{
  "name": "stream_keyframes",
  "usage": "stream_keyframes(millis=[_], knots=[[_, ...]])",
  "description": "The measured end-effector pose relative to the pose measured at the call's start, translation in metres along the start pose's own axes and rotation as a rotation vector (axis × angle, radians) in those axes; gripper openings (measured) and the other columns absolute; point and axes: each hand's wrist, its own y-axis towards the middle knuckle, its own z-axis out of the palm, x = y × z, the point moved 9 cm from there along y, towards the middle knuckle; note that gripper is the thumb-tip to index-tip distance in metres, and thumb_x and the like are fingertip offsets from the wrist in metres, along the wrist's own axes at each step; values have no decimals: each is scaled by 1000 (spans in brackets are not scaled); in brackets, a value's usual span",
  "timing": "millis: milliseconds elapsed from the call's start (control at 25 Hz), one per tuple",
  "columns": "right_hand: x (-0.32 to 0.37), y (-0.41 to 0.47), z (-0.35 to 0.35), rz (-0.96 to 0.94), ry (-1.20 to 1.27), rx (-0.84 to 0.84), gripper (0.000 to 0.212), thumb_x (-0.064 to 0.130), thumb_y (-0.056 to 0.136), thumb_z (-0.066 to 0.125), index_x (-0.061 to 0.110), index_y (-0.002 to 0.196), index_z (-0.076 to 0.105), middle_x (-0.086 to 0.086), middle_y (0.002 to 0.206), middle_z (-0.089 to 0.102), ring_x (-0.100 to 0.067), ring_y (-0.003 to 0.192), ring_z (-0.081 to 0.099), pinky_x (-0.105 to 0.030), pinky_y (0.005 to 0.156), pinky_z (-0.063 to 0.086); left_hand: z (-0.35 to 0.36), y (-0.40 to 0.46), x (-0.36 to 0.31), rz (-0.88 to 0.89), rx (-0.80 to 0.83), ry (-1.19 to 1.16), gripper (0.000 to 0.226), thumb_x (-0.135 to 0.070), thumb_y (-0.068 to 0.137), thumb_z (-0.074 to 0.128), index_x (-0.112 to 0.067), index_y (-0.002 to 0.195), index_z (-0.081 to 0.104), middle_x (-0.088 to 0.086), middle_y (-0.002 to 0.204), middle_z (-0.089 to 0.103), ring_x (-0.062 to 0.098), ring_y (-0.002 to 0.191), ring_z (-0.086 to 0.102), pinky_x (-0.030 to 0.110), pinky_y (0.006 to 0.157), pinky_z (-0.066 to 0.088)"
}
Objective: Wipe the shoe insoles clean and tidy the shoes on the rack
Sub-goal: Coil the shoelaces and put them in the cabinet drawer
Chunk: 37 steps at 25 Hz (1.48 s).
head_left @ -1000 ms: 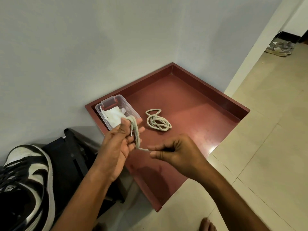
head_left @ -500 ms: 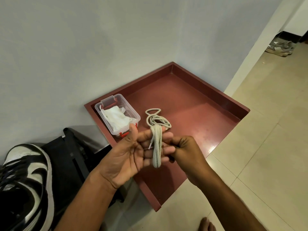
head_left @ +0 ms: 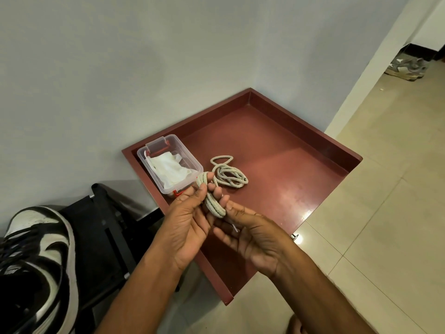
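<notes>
A cream shoelace (head_left: pixel 212 201) is wound in loops around the fingers of my left hand (head_left: pixel 190 225), which grips it above the front of a dark red tray (head_left: pixel 313 145). Just below the coil, my right hand (head_left: pixel 250 235) lies palm up, and the lace's thin tip rests across its fingers. A second coiled cream lace (head_left: pixel 228 173) lies loose on the tray floor. A clear plastic box (head_left: pixel 168 162) holding white wipes stands in the tray's left corner. A black and white sneaker (head_left: pixel 36 261) sits at the lower left on a black rack (head_left: pixel 108 237).
A grey wall rises behind the tray. Beige floor tiles (head_left: pixel 373 225) spread to the right. A pair of grey sneakers (head_left: pixel 407 67) stands far off at the top right by a doorway. A toe shows at the bottom edge.
The lace's free end was drawn in and wound onto my left fingers. My right hand moved from pinching the strand to lying palm up beneath the coil.
</notes>
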Motion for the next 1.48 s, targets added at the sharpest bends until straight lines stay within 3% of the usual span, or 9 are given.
stream_keyframes(millis=[120, 280, 440, 600, 800, 960, 1120, 1360, 1480], knots=[[5, 1, -6, -71, -5, -94, 18, 7, 73, 72, 7, 89, 79, -10, 96, 75, -15, 73, 70, -23, 63, 59, -3, 1, 3, -6, -53, 16, 25, -7, 95, 49, -3, 116, 63, 6, 81, 63, 13, 76, 67, 31, 86, 55], [9, 3, -21, -172, -19, -238, 23, -1, 79, 72, -2, 102, 72, -16, 95, 74, -15, 69, 68, -21, 60, 56, -10, 4, 10, -18, -119, 92, 19, -10, 99, 46, -6, 107, 63, 5, 75, 60, 15, 74, 65, 32, 82, 57], [28, -3, -31, -331, -174, -318, 17, -2, 82, 71, 0, 99, 74, -16, 88, 75, -19, 67, 64, -26, 64, 54, -13, 0, 8, 18, -156, 453, 24, -15, 102, 46, -4, 106, 67, 5, 75, 69, 22, 83, 65, 48, 94, 51], [39, -10, -28, -414, -267, -302, 14, -3, 85, 69, 1, 97, 75, -16, 84, 75, -14, 59, 67, -20, 57, 55, -17, -1, 8, 0, -197, 680, 25, -25, 102, 50, -11, 118, 63, 7, 97, 76, 25, 92, 72, 44, 91, 56], [48, -8, -40, -454, -448, -386, 15, 0, 85, 70, 10, 92, 77, -7, 75, 74, -5, 54, 61, -18, 56, 52, -28, -1, -10, 99, -282, 937, 25, -26, 97, 60, -23, 121, 54, -1, 111, 69, 10, 92, 69, 34, 80, 60], [39, 0, -45, -388, -562, -397, 12, 2, 85, 70, 10, 91, 77, -5, 68, 73, -2, 47, 55, -18, 50, 50, -20, -2, -24, 250, -263, 1486, 37, -27, 92, 68, -27, 126, 52, -8, 113, 63, 6, 97, 64, 30, 83, 57], [33, 6, -51, -397, -707, -411, 13, 5, 86, 71, 14, 92, 79, -3, 72, 75, -10, 58, 62, -34, 64, 58, -8, -5, -20, 320, -260, 1738, 42, -23, 92, 68, -23, 131, 55, -4, 121, 64, 12, 106, 63, 33, 91, 56], [39, 9, -46, -545, -1037, -426, 17, 13, 87, 72, 26, 96, 78, 21, 76, 69, 9, 71, 64, -9, 60, 50, 3, -4, -2, 351, -90, 2022, 48, -28, 94, 64, -29, 140, 51, -7, 133, 55, 10, 120, 51, 24, 99, 43], [39, 9, -42, -613, -1155, -433, 17, 16, 87, 72, 27, 100, 78, 24, 77, 68, 6, 74, 64, -16, 66, 54, 3, -3, 4, 364, -78, 2126, 51, -32, 95, 62, -29, 143, 47, -7, 139, 51, 12, 126, 47, 26, 102, 40]])
